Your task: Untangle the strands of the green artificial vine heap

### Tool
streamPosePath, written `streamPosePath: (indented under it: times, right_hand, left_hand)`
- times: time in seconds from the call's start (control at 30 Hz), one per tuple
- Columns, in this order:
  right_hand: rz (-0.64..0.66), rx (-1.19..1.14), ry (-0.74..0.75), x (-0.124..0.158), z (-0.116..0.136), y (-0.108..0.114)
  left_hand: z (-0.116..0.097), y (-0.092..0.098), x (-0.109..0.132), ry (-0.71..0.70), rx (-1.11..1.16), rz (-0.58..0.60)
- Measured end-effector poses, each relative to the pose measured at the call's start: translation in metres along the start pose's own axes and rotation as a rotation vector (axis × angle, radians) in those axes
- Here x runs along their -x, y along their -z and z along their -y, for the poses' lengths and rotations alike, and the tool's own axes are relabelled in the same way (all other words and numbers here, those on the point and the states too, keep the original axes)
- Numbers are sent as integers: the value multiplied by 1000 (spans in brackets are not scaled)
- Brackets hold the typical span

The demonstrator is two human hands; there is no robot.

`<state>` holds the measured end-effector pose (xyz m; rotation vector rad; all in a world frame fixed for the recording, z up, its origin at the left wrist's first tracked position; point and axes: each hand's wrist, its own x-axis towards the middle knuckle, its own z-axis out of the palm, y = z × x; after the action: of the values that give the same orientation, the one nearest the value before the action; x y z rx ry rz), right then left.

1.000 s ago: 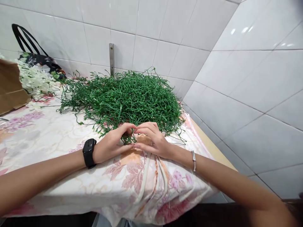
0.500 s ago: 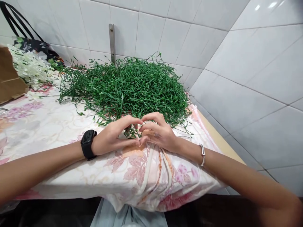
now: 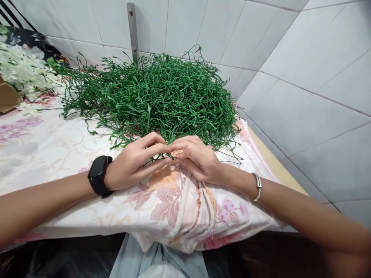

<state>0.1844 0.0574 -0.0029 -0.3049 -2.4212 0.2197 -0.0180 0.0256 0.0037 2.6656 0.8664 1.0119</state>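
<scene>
A big heap of thin green plastic stems [image 3: 156, 96] lies on a table under a floral cloth [image 3: 52, 146]. My left hand [image 3: 135, 162], with a black watch on its wrist, and my right hand [image 3: 199, 158], with a silver bracelet, meet fingertip to fingertip at the heap's near edge. Both pinch a small green stem piece [image 3: 169, 154] between thumb and fingers. Most of that piece is hidden by the fingers.
White artificial flowers [image 3: 23, 69] and a dark floral bag [image 3: 31, 38] sit at the far left, beside a brown box corner [image 3: 7, 100]. White tiled walls close in behind and on the right. A metal bracket [image 3: 132, 31] is fixed to the back wall.
My hands have drawn closer together, fingertips now pressed on the stem piece. The camera has tilted down, so the heap sits higher in the picture.
</scene>
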Motion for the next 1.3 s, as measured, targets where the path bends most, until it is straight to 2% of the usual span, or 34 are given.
streamPosePath:
  times: [0.2,0.3,0.5,0.7,0.87,1.1,1.3]
  right_hand:
    - [80,-282,-129,3,1,0]
    - [98,-328,-178,3,1,0]
    - [32,-121,-187,-1,1,2]
    - [-152,68,-213,2,-1,-2]
    - [-62,260,-132,1,0,-3]
    - [63,475,-105,1,0,-4]
    - [29,384,-183,3,-1,0]
  left_hand:
    - [-1,-1,0,24,6,9]
    - [-1,-1,-1,25,1,5]
    - [-1,-2,0,25,-45,16]
    - [0,-4,0,29,-107,67]
    - [1,-3,1,13,-126,110]
    - [-2,-5,3,94,-213,198]
    - [1,-6,5,111,-218,235]
